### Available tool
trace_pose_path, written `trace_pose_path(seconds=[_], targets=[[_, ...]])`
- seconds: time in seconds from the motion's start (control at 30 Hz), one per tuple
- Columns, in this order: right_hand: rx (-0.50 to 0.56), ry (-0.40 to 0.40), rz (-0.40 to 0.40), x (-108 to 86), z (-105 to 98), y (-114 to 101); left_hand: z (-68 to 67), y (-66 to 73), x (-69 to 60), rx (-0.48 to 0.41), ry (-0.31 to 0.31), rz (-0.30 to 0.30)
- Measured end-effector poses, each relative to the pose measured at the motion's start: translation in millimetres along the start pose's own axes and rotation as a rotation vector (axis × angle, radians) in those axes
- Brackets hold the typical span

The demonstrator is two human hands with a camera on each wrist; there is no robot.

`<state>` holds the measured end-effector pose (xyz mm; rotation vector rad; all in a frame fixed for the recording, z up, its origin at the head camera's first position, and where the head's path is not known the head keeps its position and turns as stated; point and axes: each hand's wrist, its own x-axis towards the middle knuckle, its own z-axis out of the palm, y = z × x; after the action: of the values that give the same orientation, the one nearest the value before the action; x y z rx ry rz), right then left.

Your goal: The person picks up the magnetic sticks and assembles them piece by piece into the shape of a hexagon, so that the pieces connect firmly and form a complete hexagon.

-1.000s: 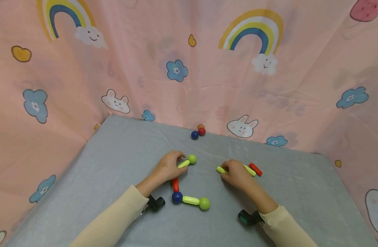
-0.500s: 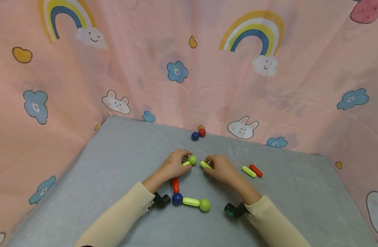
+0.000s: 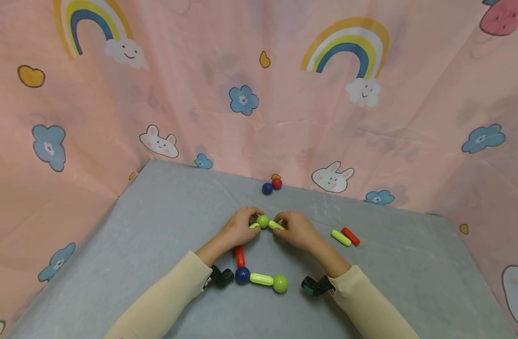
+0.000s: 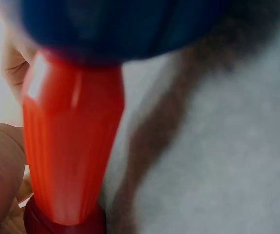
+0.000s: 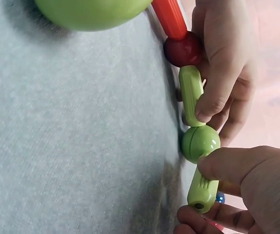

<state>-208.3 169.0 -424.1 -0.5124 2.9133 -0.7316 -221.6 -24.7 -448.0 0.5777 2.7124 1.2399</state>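
My left hand [image 3: 237, 229] pinches a light green rod [image 5: 192, 95] that joins a dark red ball [image 5: 183, 49] to a green ball [image 5: 201, 144]. Thumb and fingers of my right hand [image 3: 298, 230] hold a second light green rod [image 5: 203, 190], whose end meets that green ball. From the red ball a red rod [image 4: 74, 141] runs to a blue ball [image 3: 243, 275] nearer me. A third light green rod [image 3: 261, 279] links the blue ball to another green ball [image 3: 280, 284]. In the head view, my left hand hides the dark red ball.
A loose light green rod [image 3: 341, 238] and a red rod [image 3: 351, 236] lie side by side at the right. At the back, a blue ball [image 3: 267, 188] and a red ball [image 3: 276, 182] sit by the pink curtain [image 3: 284, 117]. Grey cloth [image 3: 390, 273] covers the table.
My right hand has carried a light green rod leftward from beside the loose rods to the green ball, which it now meets. My left hand has shifted slightly right along its rod.
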Motion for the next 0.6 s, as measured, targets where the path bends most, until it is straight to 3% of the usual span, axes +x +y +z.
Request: trace_pose_path(seconds=[0.37, 0.6], targets=[[-0.003, 0.022, -0.029, 2.2, 1.3, -0.3, -0.1, 3.4, 0.0, 0.040, -0.005, 0.011], [0.072, 0.018, 0.000, 1.4, 1.2, 3.2, 1.2, 5.6, 5.9, 0.080, -0.021, 0.032]])
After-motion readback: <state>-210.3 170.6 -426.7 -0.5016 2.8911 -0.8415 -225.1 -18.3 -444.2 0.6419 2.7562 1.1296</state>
